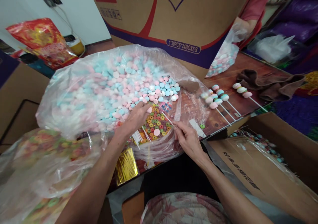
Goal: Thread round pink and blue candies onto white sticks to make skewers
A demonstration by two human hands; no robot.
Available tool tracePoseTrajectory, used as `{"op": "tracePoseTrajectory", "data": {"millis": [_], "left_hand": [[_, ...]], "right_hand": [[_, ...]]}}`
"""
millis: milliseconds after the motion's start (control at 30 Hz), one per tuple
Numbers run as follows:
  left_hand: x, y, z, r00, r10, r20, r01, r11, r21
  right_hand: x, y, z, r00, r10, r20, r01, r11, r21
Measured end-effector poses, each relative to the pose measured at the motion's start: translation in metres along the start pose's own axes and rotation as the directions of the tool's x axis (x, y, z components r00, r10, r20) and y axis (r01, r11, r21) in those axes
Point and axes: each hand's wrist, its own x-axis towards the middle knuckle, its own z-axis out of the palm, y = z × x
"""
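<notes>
My left hand (pixel 137 116) pinches a pale pink marshmallow (pixel 149 110) at its fingertips, above a bed of small coloured gummy rings (pixel 151 123). A thin white stick (pixel 167 118) is gripped near its lower end by my right hand (pixel 187 139), its bare tip pointing up and left toward the left hand. Just beyond lie loose pink, blue and white marshmallows (pixel 164 88), spilling from a large clear bag (pixel 74 75). One pink marshmallow (pixel 156 132) rests on the rings. Several spare white sticks (pixel 137 138) lie beside my left wrist.
Filled candy skewers (pixel 218 96) lie at the right. Gold twist ties (pixel 126 166) sit at the table's front edge. A large carton (pixel 159 22) stands behind; an open box (pixel 248 164) is at right. Another person's hand (pixel 242 28) holds a bag of marshmallows (pixel 225 58).
</notes>
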Motion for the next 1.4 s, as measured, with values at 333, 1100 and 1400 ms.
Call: {"op": "tracePoseTrajectory", "data": {"millis": [333,1100,1400], "left_hand": [[-0.021,0.029,0.012,0.944,-0.298,-0.142,0.062,0.581,-0.811],[-0.057,0.043,0.034,0.862,-0.495,-0.108,0.029,0.262,-0.965],[-0.064,0.046,0.031,0.865,-0.471,-0.173,0.030,0.393,-0.919]], "right_hand": [[0.000,-0.017,-0.008,0.992,0.013,0.125,-0.035,0.984,0.175],[-0.010,-0.027,-0.012,0.981,-0.015,0.196,-0.015,0.988,0.153],[-0.011,-0.037,-0.019,0.966,-0.066,0.250,0.064,0.998,0.017]]}}
